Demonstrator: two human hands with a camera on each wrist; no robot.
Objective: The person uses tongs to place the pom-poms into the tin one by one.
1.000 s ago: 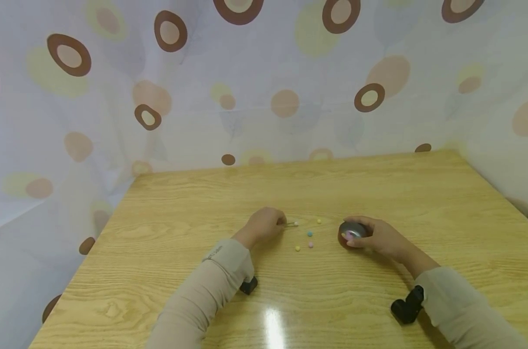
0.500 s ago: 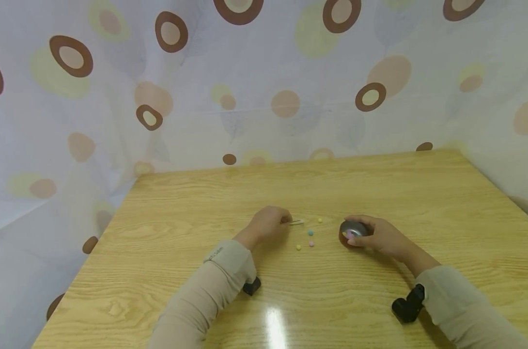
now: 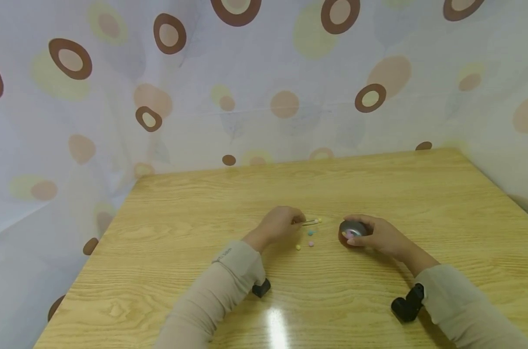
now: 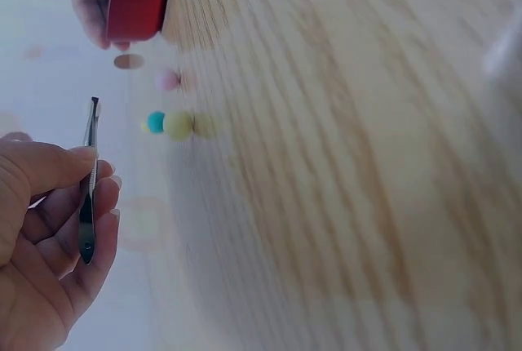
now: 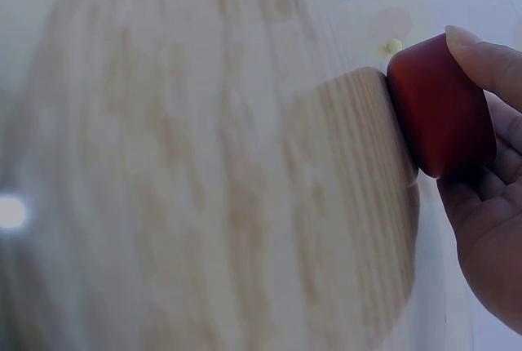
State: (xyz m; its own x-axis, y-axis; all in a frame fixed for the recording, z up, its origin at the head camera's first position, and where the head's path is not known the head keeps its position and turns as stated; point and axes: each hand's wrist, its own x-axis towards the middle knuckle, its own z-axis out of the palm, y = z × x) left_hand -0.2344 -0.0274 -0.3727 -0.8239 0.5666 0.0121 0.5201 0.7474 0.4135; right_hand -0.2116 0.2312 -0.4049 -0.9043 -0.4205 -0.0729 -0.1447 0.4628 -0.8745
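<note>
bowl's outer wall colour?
Red; the bowl, held by the right hand, shows it best in the right wrist view.

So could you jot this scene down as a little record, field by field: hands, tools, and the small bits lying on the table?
left hand: pinches tweezers, tips at a yellow ball
right hand: grips a small red bowl with a grey inside
in bowl: a pink ball
loose balls: teal, pink, yellow
surface: wooden table
backdrop: spotted curtain
</note>
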